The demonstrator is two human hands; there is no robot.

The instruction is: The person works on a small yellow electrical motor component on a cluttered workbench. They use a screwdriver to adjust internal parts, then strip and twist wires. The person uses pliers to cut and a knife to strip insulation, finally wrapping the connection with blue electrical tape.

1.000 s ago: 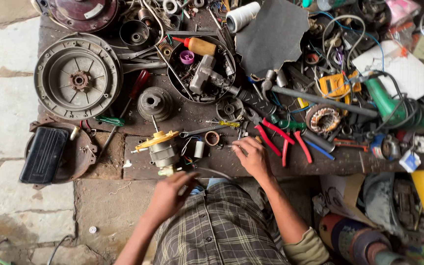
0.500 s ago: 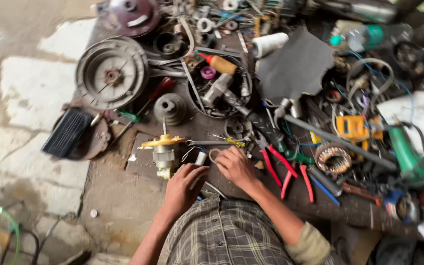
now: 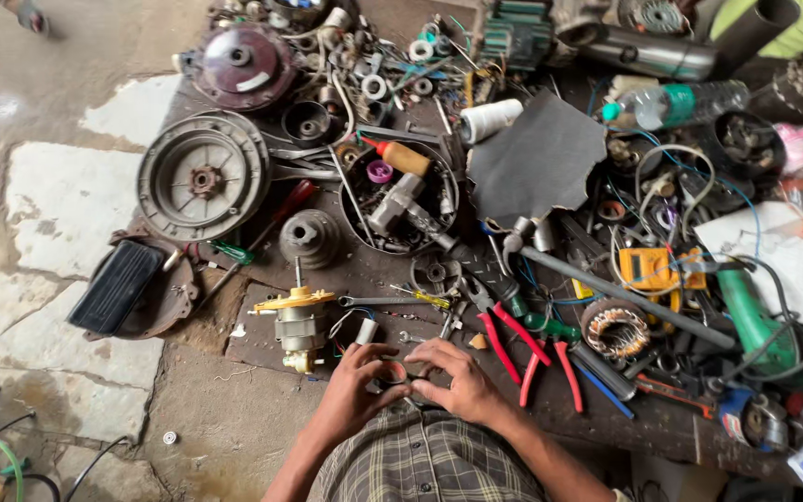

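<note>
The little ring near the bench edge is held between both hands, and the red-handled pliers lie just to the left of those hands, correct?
Not quite. The head view shows both hands, left hand and right hand, on the little ring, but the red-handled pliers lie to the right of the hands, not the left.

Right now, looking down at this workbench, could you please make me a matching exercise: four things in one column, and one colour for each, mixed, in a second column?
Things:
1. pliers handles
2. small motor's top plate
3. thread spool
4. large round wheel disc

Colours:
A. white
B. grey
C. red
D. yellow

Pairs: 1-C, 2-D, 3-A, 4-B
</note>
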